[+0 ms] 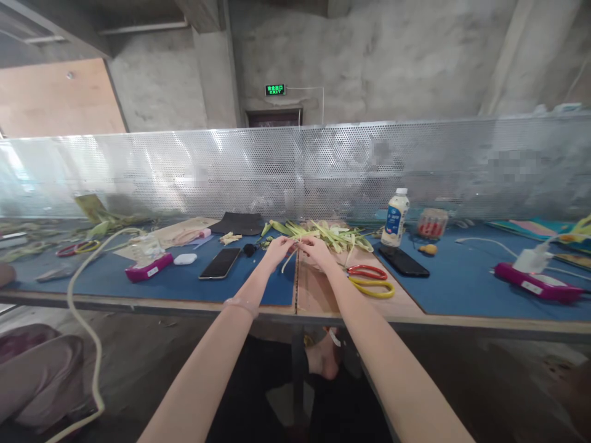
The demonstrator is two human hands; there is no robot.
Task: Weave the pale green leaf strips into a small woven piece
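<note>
In the head view, the left hand (279, 247) and right hand (314, 248) meet above the seam between a blue tabletop (462, 289) and a light-brown board (316, 298). Both have bent fingers and nearly touching fingertips, pinching a thin, pale, flat strip of plant leaf (288, 262); how each finger grips is too small to tell. The strip's visible length slants down, its loose end toward the table's near edge and slightly left. Room for moving lies toward that edge. Beyond the hands, a heap of green and yellowish leaf strips (339, 237) lies before a perforated silvery metal panel (341, 154). Scissors with red and yellow loop handles (369, 281) limit the right side; a flat, dark, rectangular phone (220, 263) lies left.
</note>
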